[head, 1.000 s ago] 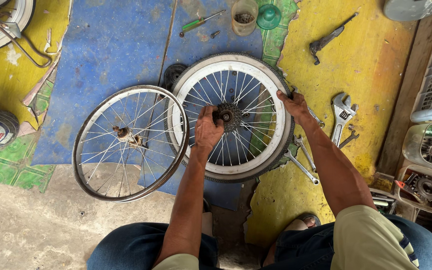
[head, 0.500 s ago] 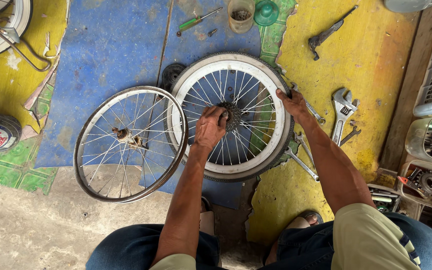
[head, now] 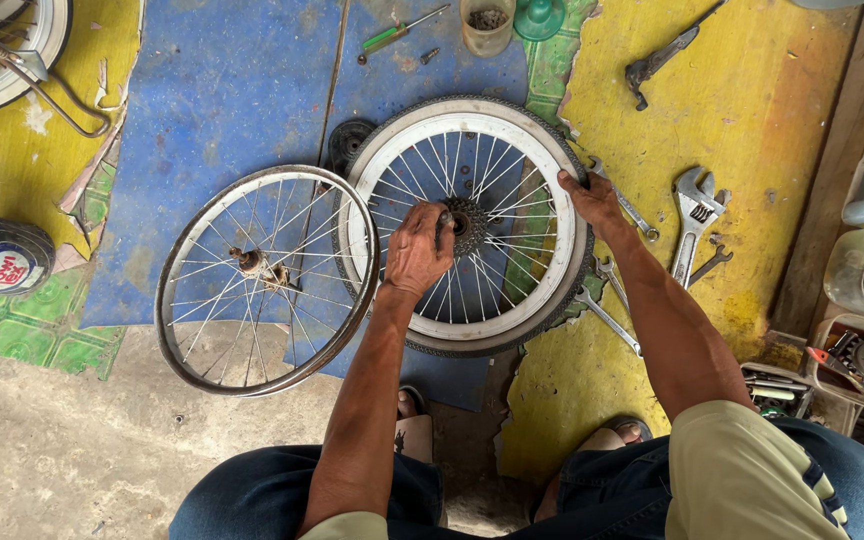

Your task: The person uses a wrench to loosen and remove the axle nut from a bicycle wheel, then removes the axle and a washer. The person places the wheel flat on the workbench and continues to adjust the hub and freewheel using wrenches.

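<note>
two hands are working on the tyred wheel [head: 472,225] lying on the floor mats [head: 232,90]: our left hand [head: 417,250] is pinching its sprocket hub [head: 467,222], our right hand [head: 592,200] is gripping the rim. beside it, the bare rim [head: 267,280] is lying untouched.
</note>
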`<move>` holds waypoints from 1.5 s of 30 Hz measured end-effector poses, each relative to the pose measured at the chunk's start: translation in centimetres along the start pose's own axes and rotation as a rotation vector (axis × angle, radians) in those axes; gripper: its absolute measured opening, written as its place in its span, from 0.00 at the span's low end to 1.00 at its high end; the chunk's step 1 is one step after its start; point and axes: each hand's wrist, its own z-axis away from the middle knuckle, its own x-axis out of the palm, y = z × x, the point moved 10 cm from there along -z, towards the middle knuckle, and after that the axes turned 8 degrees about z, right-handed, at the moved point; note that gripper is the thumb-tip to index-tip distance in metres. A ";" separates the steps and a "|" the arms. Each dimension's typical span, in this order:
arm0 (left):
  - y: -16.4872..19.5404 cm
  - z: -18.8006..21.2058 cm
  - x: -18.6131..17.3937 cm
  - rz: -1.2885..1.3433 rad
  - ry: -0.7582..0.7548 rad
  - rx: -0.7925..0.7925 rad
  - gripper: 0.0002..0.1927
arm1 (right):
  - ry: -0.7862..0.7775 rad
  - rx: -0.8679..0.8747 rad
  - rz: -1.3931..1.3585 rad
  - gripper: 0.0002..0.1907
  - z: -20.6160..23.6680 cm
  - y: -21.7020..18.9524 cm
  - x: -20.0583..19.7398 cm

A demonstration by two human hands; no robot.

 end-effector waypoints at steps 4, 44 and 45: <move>0.7 -0.7 -0.6 0.032 0.023 -0.012 0.10 | -0.025 0.052 -0.041 0.40 0.0 0.6 0.3; -10.9 -0.3 -4.3 1.089 0.680 -0.556 0.05 | 0.057 0.075 -0.094 0.31 0.7 -0.5 -1.4; -11.0 -0.3 -4.2 1.092 0.682 -0.563 0.05 | 0.061 0.075 -0.074 0.30 0.9 -0.7 -1.6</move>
